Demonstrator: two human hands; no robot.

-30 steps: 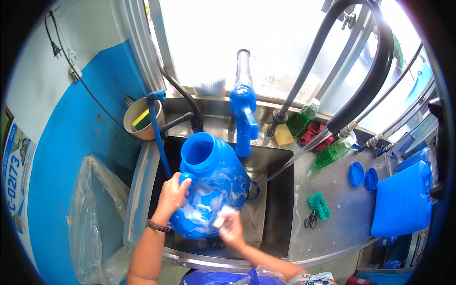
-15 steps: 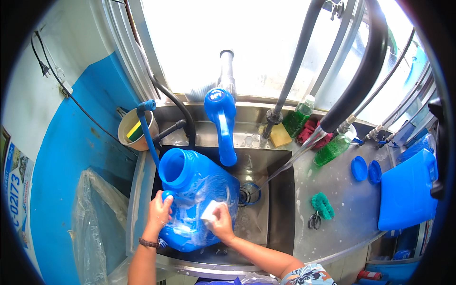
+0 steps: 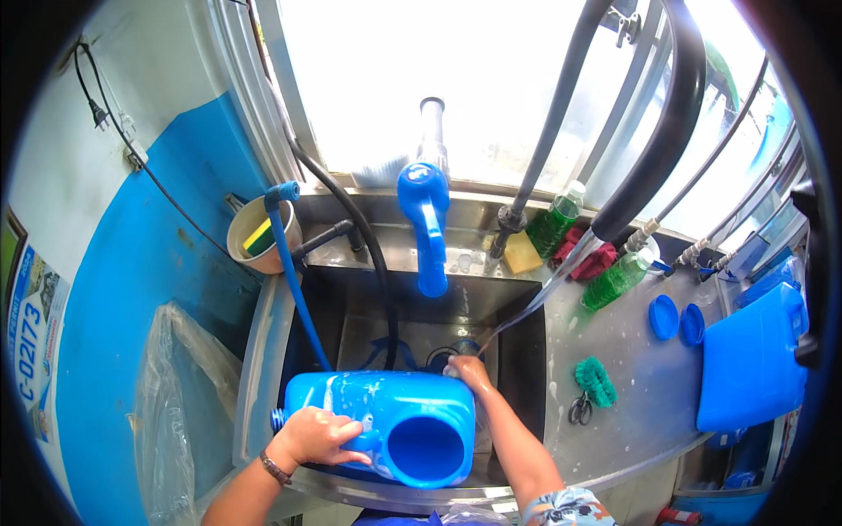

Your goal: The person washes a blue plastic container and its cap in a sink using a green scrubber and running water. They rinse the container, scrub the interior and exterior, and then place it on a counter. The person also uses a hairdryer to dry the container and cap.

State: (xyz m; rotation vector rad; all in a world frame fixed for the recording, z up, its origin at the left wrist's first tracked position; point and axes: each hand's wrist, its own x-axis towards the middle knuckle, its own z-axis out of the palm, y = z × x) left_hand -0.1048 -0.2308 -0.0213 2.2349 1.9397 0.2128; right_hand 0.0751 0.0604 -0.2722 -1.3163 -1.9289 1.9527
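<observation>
left hand (image 3: 322, 436) grips soapy blue jug (image 3: 399, 399), sink's (image 3: 524, 351) near edge | right hand (image 3: 471, 373): can't tell its grip | probably slick, hold tight

The jug (image 3: 399, 399) at lower centre is bright blue, streaked with white suds (image 3: 330, 394); the tap (image 3: 424, 197) above it is blue too. Left of frame, the wall (image 3: 149, 254) runs white over sky blue. Right of centre sit a yellow sponge (image 3: 522, 252), a deep red cloth (image 3: 591, 259) and a teal brush (image 3: 595, 383). The sleeve (image 3: 570, 508) at the lower edge has a pale blue, white and dark print.
</observation>
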